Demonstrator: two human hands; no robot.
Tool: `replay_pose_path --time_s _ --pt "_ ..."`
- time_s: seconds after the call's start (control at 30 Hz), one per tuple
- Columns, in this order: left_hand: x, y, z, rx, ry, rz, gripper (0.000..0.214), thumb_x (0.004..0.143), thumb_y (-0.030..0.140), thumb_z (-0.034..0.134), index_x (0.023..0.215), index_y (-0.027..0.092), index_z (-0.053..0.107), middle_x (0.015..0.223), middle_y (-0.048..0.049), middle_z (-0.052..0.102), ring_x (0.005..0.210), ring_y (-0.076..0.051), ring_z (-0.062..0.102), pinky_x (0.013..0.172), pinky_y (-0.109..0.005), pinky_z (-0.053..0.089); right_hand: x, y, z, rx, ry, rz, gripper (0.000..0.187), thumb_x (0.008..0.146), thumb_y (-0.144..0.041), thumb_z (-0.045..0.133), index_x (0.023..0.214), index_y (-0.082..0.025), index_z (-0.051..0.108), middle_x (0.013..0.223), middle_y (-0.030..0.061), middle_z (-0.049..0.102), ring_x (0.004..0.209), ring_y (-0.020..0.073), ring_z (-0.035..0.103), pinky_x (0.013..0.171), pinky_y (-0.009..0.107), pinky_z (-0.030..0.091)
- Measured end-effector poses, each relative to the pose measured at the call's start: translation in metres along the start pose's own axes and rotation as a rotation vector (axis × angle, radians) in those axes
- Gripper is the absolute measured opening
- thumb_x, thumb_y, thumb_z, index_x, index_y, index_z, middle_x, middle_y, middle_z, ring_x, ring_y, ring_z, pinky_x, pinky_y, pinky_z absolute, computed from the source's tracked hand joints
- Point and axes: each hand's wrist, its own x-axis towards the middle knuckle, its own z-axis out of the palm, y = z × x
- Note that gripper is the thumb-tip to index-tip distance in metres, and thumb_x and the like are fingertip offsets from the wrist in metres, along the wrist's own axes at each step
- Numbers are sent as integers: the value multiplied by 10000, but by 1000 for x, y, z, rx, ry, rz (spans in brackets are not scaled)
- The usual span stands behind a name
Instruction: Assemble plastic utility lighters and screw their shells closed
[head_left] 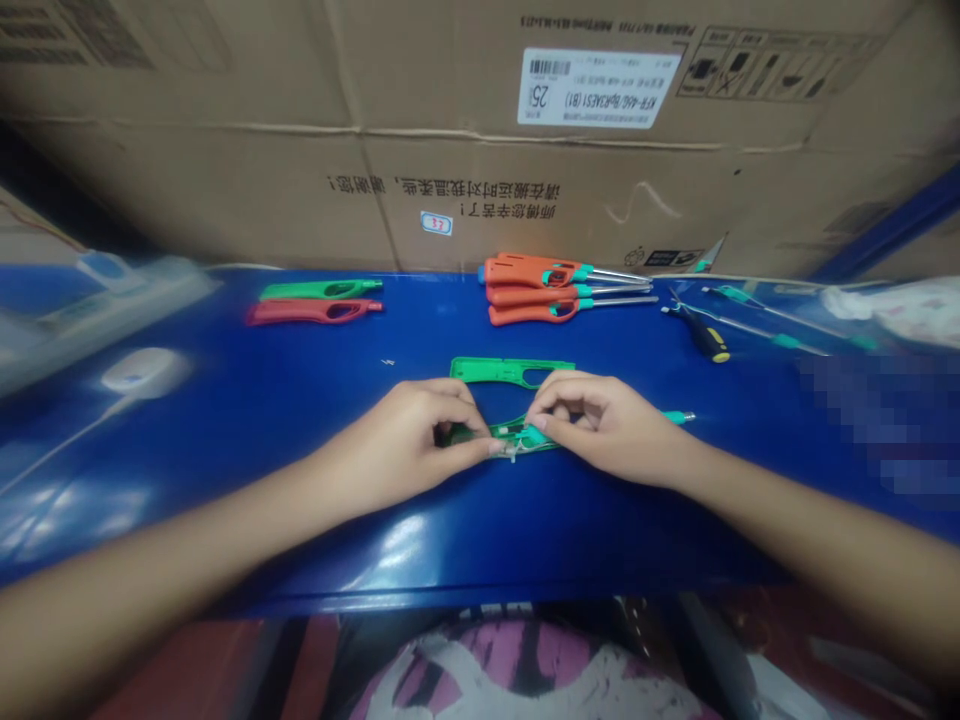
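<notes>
Both my hands meet at the middle of the blue table [300, 420] over a green lighter body [510, 437] that lies open on its side. My left hand [420, 435] is curled and pinches its left end. My right hand [600, 420] pinches a teal part near its middle with fingers closed. The lighter's metal nozzle tip [679, 416] sticks out to the right past my right hand. A separate green shell half [510, 370] lies flat just behind my hands.
Three orange lighters [547, 290] lie stacked at the back centre. A green shell [322, 290] and a red shell [315, 312] lie back left. A screwdriver [705, 335] and metal rods [780, 325] lie back right. Cardboard boxes [480, 130] wall the back.
</notes>
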Motion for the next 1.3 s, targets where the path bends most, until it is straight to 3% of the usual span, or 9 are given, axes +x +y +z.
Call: replay_pose_path --time_s 0.33,0.47,0.6,0.8,0.93,1.17,1.3 --pt "-3 1 1 101 -12 12 142 911 298 661 974 205 748 827 -4 693 670 -111 592 606 -221 433 -2 -1 0 -31 6 -20 126 872 -257 616 829 -171 697 950 58 621 679 108 517 573 249 420" --pt "-3 0 0 99 -43 43 158 927 276 643 1014 216 761 933 -24 715 779 -132 651 676 -228 475 -4 -2 -1 -172 68 -166 98 874 -210 612 839 -180 699 891 37 608 618 91 461 553 248 386" --pt "-3 -1 0 69 -46 23 157 919 270 661 1001 203 776 918 -35 716 765 -134 667 694 -231 496 -6 -2 -4 -339 87 -325 82 882 -188 616 895 -194 696 866 31 611 688 114 514 612 258 403" --pt "0 2 0 38 -61 -11 111 879 234 713 940 170 780 846 -44 695 734 -142 650 664 -226 494 -5 2 1 -435 22 -313 107 919 -224 611 987 -196 688 924 31 632 807 131 582 688 261 424" --pt "0 3 -1 54 -64 -8 86 873 197 714 927 169 776 833 -37 676 712 -134 634 659 -226 482 -3 7 5 -430 33 -336 74 913 -216 632 971 -202 678 866 4 618 779 110 577 676 239 411" --pt "-2 -2 2 98 -59 42 113 897 227 694 954 182 781 856 -40 681 742 -151 648 717 -266 493 1 3 12 -326 50 -232 40 866 -188 674 830 -189 692 743 -24 576 618 76 475 566 215 349" --pt "-4 -2 4 167 -50 96 168 941 234 634 940 185 794 820 -39 659 707 -145 639 672 -263 483 3 0 14 -252 41 -163 57 847 -173 672 795 -171 694 717 -24 570 557 67 410 512 210 318"
